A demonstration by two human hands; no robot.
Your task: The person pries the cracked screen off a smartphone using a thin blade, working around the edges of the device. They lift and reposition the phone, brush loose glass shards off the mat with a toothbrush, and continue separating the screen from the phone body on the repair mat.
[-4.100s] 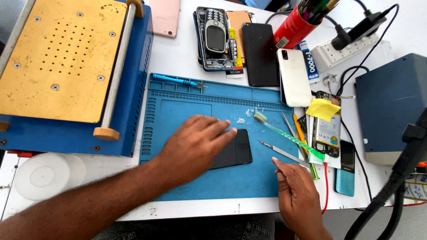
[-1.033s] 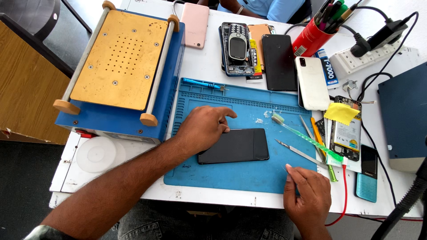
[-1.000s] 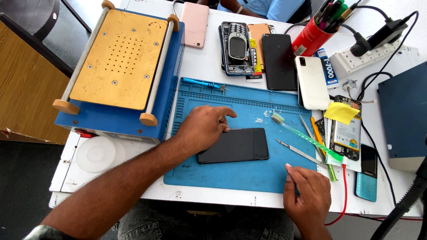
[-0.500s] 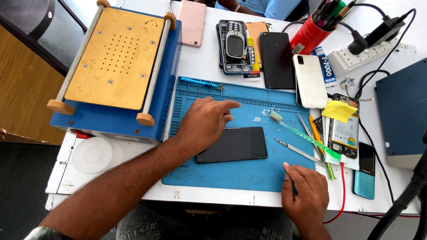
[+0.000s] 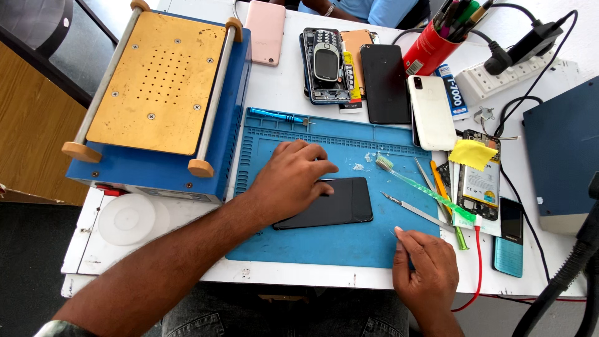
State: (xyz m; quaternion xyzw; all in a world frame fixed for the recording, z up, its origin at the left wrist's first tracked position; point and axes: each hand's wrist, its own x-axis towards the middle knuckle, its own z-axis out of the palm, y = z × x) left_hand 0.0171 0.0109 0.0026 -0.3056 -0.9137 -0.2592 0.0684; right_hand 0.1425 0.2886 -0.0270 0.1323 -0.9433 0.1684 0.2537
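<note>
A black phone (image 5: 340, 203) lies flat on the blue work mat (image 5: 324, 243). My left hand (image 5: 290, 181) rests palm down on the phone's left end, fingers spread over it. My right hand (image 5: 424, 268) sits at the mat's front right corner with fingers pinched together; whether something thin is held between them I cannot tell. A metal tweezer (image 5: 415, 211) and a green toothbrush (image 5: 418, 187) lie just beyond my right hand.
A blue machine with a gold plate (image 5: 156, 81) stands at the left. Several phones (image 5: 384, 81), a red pen cup (image 5: 430, 47), a power strip (image 5: 499, 75) and a blue box (image 5: 561, 150) crowd the back and right. A white round lid (image 5: 128, 218) lies front left.
My left hand slid a little along the phone, still pressing it. My right hand lifted its fingers into a pinch at the mat's corner. The camera view shifted slightly.
</note>
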